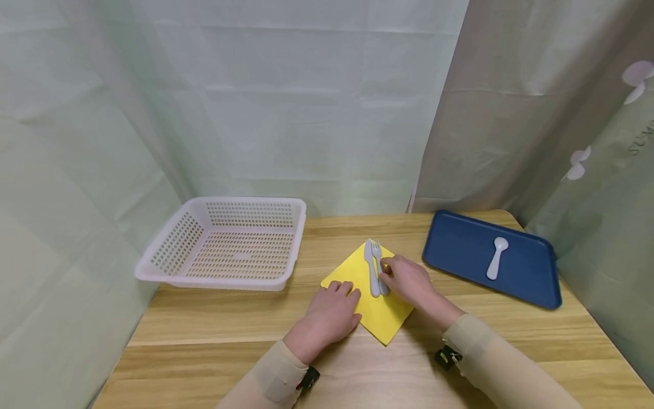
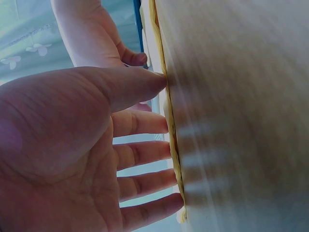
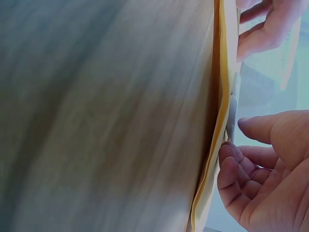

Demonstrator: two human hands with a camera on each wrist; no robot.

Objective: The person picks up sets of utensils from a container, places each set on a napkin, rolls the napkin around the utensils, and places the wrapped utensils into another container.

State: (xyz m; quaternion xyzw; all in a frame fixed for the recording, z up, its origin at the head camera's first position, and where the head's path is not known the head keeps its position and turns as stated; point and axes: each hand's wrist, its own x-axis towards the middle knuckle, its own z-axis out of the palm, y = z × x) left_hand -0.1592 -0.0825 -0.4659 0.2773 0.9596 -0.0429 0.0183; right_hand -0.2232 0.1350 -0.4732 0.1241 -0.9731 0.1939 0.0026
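Note:
A yellow napkin (image 1: 386,319) lies as a diamond on the wooden table, its layers showing along the edge in both wrist views. On it, side by side, rest a grey knife (image 1: 372,275) and a grey fork (image 1: 377,251). My left hand (image 1: 332,313) rests its spread fingers on the napkin's left edge; in the left wrist view the fingers (image 2: 145,152) and thumb reach that edge. At the fork's handle is my right hand (image 1: 409,279), thumb and index tips apart beside it. The right wrist view shows its other fingers (image 3: 236,186) loosely bent at the napkin.
A white perforated basket (image 1: 293,255) stands at the back left. At the right, a blue tray (image 1: 460,244) bears a white spoon (image 1: 497,258). Pale curtains (image 1: 306,113) hang behind the table (image 1: 214,324) and at both sides.

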